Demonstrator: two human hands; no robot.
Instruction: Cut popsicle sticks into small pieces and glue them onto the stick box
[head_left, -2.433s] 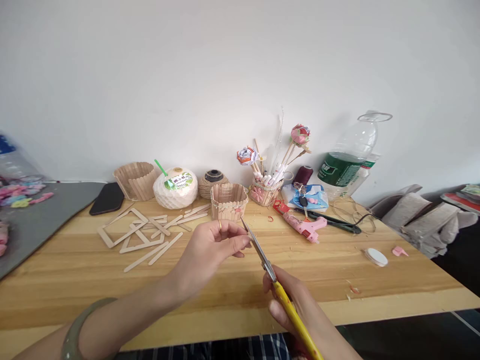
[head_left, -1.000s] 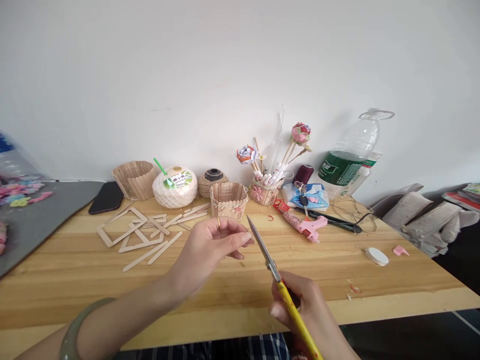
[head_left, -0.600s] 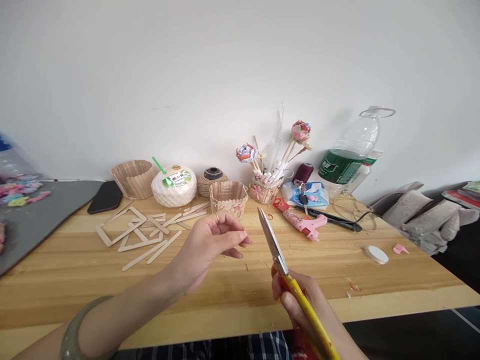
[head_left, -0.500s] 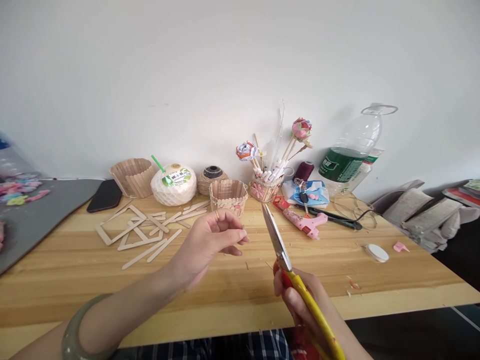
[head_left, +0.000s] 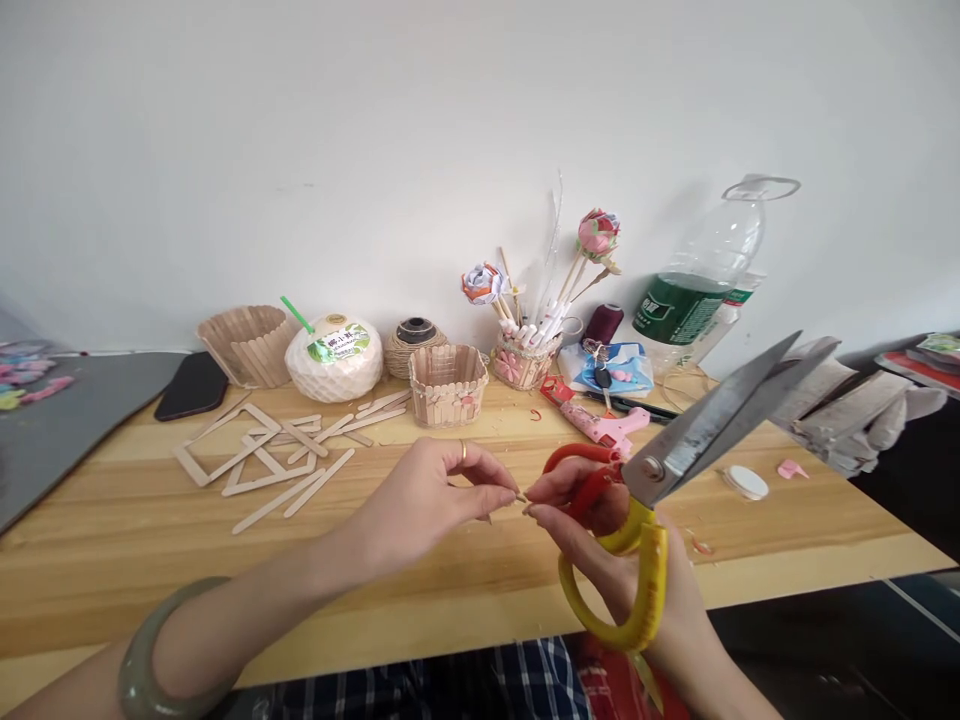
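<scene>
My right hand (head_left: 600, 545) carries large scissors (head_left: 654, 468) with red and yellow handles hooked around its fingers. Their blades point up and to the right, slightly parted. My left hand (head_left: 442, 490) is closed in a pinch, its fingertips on a tiny light-brown piece (head_left: 521, 498), perhaps a bit of wood. The thumb and forefinger of my right hand meet it at the other end. Behind the hands stands a small basket made of wooden sticks (head_left: 448, 400). Several loose craft sticks (head_left: 292, 450) lie left of my left hand, some joined into frames.
Along the wall stand a larger stick holder (head_left: 259, 355), a white coconut (head_left: 334, 365) with a green straw, a twine spool (head_left: 412, 350) and a flower pot (head_left: 525, 362). A pink glue gun (head_left: 600, 425), large bottle (head_left: 682, 310) and white lid (head_left: 746, 483) are at right. A phone (head_left: 192, 385) lies left.
My right hand has swung the scissors from pointing up-left to up-right and brought its fingertips to my left hand's. The left hand has moved slightly right and lower. The view has shifted a little.
</scene>
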